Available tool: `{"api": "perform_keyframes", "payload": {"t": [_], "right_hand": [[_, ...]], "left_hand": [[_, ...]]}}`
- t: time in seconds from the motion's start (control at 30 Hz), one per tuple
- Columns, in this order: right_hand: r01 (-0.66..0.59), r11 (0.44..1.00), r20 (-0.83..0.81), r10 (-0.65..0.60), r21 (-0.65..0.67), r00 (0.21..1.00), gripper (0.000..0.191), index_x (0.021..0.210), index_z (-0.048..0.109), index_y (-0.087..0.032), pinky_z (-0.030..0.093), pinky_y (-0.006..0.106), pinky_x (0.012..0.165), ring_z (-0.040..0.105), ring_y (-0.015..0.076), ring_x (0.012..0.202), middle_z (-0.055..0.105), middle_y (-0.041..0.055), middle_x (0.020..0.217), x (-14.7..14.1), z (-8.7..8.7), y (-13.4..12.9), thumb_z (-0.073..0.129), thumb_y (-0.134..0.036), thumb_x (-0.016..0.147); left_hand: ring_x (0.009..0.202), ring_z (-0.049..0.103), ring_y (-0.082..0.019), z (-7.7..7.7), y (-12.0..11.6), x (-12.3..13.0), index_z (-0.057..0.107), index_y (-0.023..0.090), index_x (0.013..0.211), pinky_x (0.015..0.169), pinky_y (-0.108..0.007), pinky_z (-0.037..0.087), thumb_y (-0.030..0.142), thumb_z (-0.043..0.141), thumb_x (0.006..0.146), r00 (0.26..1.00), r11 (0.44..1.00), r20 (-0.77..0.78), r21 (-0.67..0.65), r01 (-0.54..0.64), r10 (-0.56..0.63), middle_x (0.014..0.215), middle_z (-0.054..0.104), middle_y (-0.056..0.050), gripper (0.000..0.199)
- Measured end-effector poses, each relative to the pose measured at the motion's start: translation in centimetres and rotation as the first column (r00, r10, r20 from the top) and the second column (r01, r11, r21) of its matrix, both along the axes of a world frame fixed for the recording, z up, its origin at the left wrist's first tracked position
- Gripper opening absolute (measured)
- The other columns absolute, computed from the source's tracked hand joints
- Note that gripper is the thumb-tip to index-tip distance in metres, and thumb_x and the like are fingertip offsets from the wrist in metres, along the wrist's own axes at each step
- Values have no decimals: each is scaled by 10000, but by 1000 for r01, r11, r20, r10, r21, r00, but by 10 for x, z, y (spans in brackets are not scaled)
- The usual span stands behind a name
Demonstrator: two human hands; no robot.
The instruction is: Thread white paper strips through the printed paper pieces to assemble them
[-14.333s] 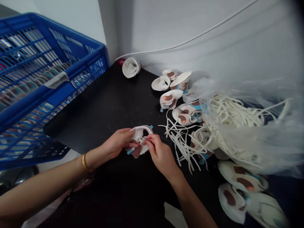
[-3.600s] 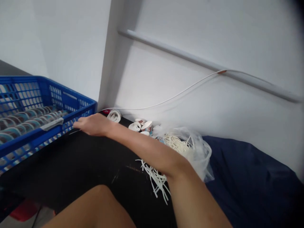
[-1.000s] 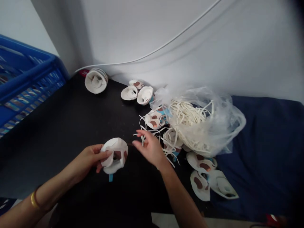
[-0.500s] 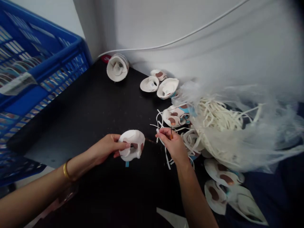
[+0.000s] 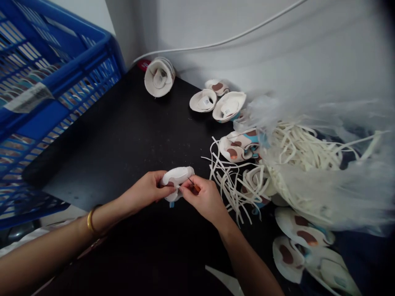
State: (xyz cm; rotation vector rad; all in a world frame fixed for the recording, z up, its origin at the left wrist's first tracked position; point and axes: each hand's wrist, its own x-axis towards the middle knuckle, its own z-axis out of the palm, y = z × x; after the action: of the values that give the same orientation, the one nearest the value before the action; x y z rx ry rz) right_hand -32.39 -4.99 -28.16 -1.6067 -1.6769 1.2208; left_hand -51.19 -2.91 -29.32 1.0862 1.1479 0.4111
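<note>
My left hand (image 5: 151, 188) is closed on a small curved white fabric piece (image 5: 177, 176) with brown patches and a little blue tab underneath, its thumb pressing the near side. Against the right side of that piece is my right hand (image 5: 202, 196), thumb and finger pinched together at its opening. Tucked in the right hand is a thin pointed tool with an orange handle (image 5: 196, 188). A small white bit shows at the pinched fingertips; most of it is hidden. Just right of this hand lies a loose tangle of narrow white strips (image 5: 230, 185).
A clear plastic bag (image 5: 311, 193) spills more white strips on the right. Similar patterned fabric pieces (image 5: 239, 146) lie around it, others (image 5: 230, 106) by the wall. A nested stack (image 5: 159, 78) stands at the back. A blue crate (image 5: 77, 78) occupies the left of the black table (image 5: 123, 135).
My right hand has moved left from beside the strips to the fabric piece and now touches it. The piece has tilted in my left hand. The view has shifted slightly.
</note>
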Motion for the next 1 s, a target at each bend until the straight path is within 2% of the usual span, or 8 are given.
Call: {"api": "perform_keyframes", "payload": {"t": [0.23,0.47,0.57,0.63,0.7,0.77,0.87,1.0], "right_hand": [[40,999,24,-41,25,999,120,662,617,-189,434,201,542,563,112,570,639,-7,627,-4,2,-2,634,-223,776],[72,994,64,-77,81,995,124,667,606,-191,454,223,582,590,123,597,651,-5,654,-9,-2,-6,638,-194,788],[58,993,46,-63,101,997,61,873,628,-198,484,237,646,629,138,694,689,18,827,-1,6,-11,616,-256,860],[73,990,39,-78,123,996,151,1060,580,-212,498,246,695,643,142,768,684,35,952,8,14,-18,534,-285,936],[63,980,60,-76,186,995,150,1084,543,-222,501,256,746,645,143,820,664,39,977,16,22,-27,434,-250,985],[-6,970,89,-16,242,996,165,1042,554,-228,501,261,790,651,146,859,660,36,958,20,25,-34,395,-215,1001],[-115,965,163,78,234,984,175,1087,597,-245,512,266,798,679,153,854,699,27,960,17,18,-40,446,-226,1000],[-117,970,222,69,214,973,215,1128,634,-232,515,285,814,701,176,911,728,41,1044,7,2,-37,474,-219,986]], "left_hand": [[559,492,-118,6,-1,2,689,165,899,486,-209,346,385,696,722,999,999,-38,33,-31,33,725,652,-17,282],[679,602,-168,2,-2,4,701,152,899,624,-251,459,358,676,757,999,997,-23,75,-31,33,785,700,-42,251],[692,614,-168,-4,-3,4,708,152,927,660,-258,476,350,680,763,994,992,7,72,-105,105,801,701,-33,258],[703,615,-165,-7,-3,4,715,153,966,663,-252,475,357,686,770,988,985,11,76,-157,157,822,708,-30,285],[713,619,-167,-9,-3,4,722,150,971,664,-247,474,366,694,769,982,980,10,73,-187,187,822,713,-29,297],[719,626,-172,-8,-4,4,730,149,961,666,-248,478,367,701,760,980,977,6,73,-199,199,823,720,-30,298],[720,632,-176,-7,-4,4,736,149,974,669,-252,483,364,702,755,981,978,-4,85,-192,193,836,729,-31,309],[715,632,-172,-7,-5,4,732,147,998,673,-252,489,365,697,767,983,980,-8,89,-179,181,824,724,-30,319]]}}
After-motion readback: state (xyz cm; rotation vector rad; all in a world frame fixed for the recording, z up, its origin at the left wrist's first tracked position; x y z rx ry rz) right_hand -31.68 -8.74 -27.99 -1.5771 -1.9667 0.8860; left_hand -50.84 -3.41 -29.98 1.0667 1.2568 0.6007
